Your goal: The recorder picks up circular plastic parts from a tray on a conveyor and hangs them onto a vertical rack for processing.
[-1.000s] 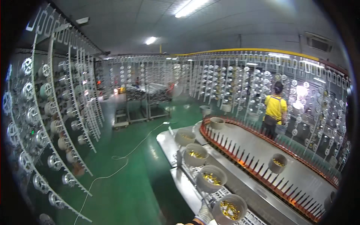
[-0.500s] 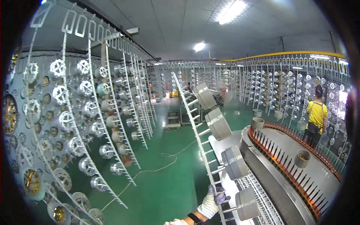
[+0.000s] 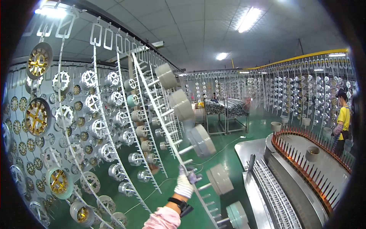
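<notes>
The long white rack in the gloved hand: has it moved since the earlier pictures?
Yes. The rack, gripped by the gloved hand, has swung up off the grey conveyor table and leans toward the hanging racks.

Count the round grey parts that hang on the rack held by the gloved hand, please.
5 on the rack: the top part, the second part, the third part, the fourth part, the lowest part. The gloved hand grips the rack; more may hide below.

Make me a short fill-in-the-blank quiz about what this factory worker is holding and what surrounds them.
The white-gloved hand grips a long white ____ carrying round grey parts.
The workshop floor is painted ____.
A person at the right edge wears a ____ shirt.

Missing words: rack; green; yellow
</notes>
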A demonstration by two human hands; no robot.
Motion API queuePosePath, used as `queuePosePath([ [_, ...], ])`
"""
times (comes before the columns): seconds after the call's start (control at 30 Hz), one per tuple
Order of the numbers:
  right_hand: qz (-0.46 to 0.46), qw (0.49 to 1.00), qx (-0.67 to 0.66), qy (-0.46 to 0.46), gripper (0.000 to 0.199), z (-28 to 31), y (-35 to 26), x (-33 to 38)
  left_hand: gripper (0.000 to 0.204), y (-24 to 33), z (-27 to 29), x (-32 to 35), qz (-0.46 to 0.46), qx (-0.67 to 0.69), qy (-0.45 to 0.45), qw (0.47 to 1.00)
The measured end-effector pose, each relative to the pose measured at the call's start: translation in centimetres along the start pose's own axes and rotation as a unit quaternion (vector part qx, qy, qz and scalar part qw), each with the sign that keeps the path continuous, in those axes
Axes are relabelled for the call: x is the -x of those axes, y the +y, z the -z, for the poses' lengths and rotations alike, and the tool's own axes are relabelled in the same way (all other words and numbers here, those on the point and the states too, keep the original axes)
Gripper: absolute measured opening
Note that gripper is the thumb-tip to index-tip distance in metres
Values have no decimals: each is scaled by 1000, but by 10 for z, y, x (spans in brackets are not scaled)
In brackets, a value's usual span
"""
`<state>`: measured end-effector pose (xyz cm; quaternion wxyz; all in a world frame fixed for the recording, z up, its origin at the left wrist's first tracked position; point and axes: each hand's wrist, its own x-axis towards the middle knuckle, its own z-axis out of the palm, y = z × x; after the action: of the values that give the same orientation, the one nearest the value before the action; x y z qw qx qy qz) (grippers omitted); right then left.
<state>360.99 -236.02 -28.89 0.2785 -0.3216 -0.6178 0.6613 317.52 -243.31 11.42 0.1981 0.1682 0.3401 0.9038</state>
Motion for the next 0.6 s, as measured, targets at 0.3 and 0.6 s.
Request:
queuePosePath([
  [0.3, -149, 972, 73, 168, 37, -71, -105, 5, 51, 128, 52, -166, -125, -10, 16, 992],
  [0.6, -84, 972, -26, 216, 37, -162, -61, -105, 45, 226, 74, -300, -190, -14, 23, 981],
])
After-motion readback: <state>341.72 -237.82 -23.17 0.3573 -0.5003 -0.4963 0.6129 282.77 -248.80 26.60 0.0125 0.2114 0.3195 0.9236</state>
